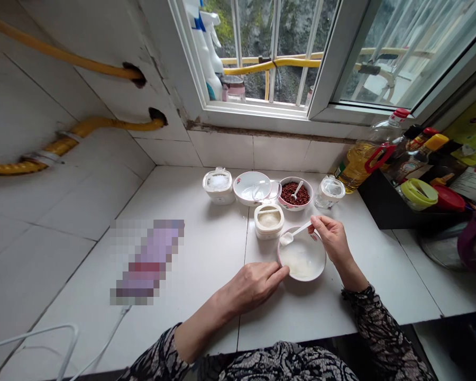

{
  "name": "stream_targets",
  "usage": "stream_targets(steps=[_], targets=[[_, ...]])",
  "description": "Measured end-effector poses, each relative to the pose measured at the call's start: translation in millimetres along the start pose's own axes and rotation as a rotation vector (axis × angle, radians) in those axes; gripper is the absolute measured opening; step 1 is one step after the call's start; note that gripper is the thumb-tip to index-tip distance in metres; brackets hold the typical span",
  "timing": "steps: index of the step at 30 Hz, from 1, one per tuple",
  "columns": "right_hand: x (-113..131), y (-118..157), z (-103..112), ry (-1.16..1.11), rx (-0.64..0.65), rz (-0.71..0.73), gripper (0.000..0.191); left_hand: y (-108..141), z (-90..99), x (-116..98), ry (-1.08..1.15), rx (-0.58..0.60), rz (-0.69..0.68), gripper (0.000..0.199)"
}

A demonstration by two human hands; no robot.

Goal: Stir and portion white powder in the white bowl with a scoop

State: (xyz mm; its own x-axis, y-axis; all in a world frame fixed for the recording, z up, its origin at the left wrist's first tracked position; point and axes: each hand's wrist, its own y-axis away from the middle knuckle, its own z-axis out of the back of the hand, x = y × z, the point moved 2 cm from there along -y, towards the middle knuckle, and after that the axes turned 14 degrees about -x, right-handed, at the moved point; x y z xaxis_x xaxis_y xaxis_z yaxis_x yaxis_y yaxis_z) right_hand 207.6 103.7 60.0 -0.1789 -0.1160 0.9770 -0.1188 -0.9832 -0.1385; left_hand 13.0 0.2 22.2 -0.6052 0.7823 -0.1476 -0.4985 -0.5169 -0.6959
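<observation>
My right hand (333, 241) pinches the handle of a small white spoon (300, 229). Its scoop, with white stuff on it, is over the upper left part of a white bowl (311, 259). Pale, whitish material lies in the bottom of that bowl. At the bowl's left rim my left hand (256, 283) grips the edge with thumb and fingers. Just behind the bowl stands an open square jar (269, 233) of pale granules. Farther back are a bowl of red beans (295, 193) with a white spoon in it and another white bowl (244, 197) with a clear lid leaning over it.
At the back are a lidded white jar (218, 188) and a glass jar (330, 193). An oil bottle (359, 159) and a dark rack (388, 206) of seasonings stand right. A blurred purple object (153, 259) with a white cable (117, 325) lies left.
</observation>
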Motion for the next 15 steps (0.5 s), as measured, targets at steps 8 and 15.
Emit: stream_targets(steps=[8, 15], targets=[[16, 3, -8, 0.012, -0.181, 0.203, 0.039, 1, -0.6, 0, -0.012, 0.004, -0.004, 0.022], [23, 11, -20, 0.264, -0.21, 0.727, 0.021, 0, 0.3, -1, -0.015, 0.011, 0.005, 0.026]])
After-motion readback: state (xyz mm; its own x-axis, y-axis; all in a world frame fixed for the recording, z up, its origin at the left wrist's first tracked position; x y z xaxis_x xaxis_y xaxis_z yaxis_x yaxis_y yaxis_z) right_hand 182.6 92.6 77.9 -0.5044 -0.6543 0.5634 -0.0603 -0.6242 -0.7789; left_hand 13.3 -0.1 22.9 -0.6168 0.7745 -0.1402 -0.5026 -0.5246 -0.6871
